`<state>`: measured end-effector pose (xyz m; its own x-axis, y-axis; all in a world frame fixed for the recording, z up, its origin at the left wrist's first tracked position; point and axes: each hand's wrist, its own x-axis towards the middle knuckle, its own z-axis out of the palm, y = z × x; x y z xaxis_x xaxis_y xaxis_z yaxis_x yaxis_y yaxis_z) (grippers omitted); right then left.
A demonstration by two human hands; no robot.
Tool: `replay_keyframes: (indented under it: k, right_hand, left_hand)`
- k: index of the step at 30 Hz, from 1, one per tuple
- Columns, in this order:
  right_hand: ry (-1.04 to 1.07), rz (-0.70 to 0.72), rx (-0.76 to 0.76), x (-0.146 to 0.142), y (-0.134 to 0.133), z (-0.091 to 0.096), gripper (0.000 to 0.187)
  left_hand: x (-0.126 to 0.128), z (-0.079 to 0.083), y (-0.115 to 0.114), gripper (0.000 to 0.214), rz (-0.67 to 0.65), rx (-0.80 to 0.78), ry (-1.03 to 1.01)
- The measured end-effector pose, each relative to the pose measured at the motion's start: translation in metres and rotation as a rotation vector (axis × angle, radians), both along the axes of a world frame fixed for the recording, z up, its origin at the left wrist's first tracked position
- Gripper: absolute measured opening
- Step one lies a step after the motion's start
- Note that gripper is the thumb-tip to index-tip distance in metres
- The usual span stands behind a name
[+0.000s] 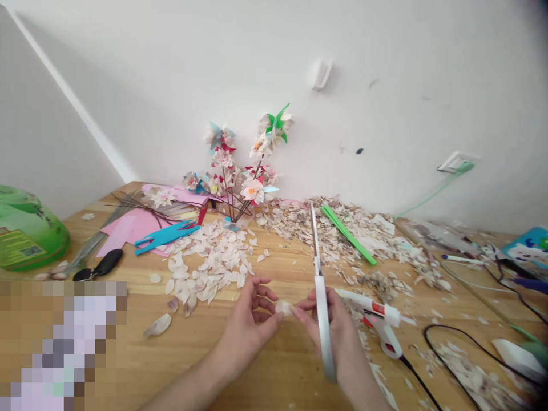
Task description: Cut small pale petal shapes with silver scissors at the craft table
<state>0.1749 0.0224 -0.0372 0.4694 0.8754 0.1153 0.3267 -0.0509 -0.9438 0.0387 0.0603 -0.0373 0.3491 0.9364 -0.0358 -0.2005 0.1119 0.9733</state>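
A small pale petal (283, 309) is held between my two hands above the tabletop. My left hand (257, 311) has its thumb at the petal's left edge, with the fingers curled. On the petal's other side, my right hand (327, 319) pinches with thumb and forefinger. That same hand carries scissors with a white handle (324, 325), their blades pointing up and away from me. Just beyond my left hand lies a loose heap of whitish petals (214, 257). A single larger petal (158, 325) rests to the left of my left wrist.
Paper flowers on twigs (252, 188) stand by the wall. A green strip (349, 234) lies over dried petals. A corded glue gun (381, 319) is at my right. Blue strips (165, 235), pink paper (124, 225), a black-handled tool (107, 262) and a green bottle (29, 228) are leftward.
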Motion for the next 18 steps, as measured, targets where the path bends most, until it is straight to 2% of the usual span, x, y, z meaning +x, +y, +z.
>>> replay_keyframes:
  k: [6,18]
  right_hand:
    - [0.097,0.015,-0.02,-0.0072,0.0053,-0.0003,0.035]
    - [0.196,0.043,-0.046,-0.0102,0.0076,-0.0058,0.036]
  left_hand:
    - [0.0047,-0.0039,0.0022,0.045,0.038,-0.191,-0.215]
    - [0.0015,0.0015,0.0041,0.047,0.131,-0.228,-0.289]
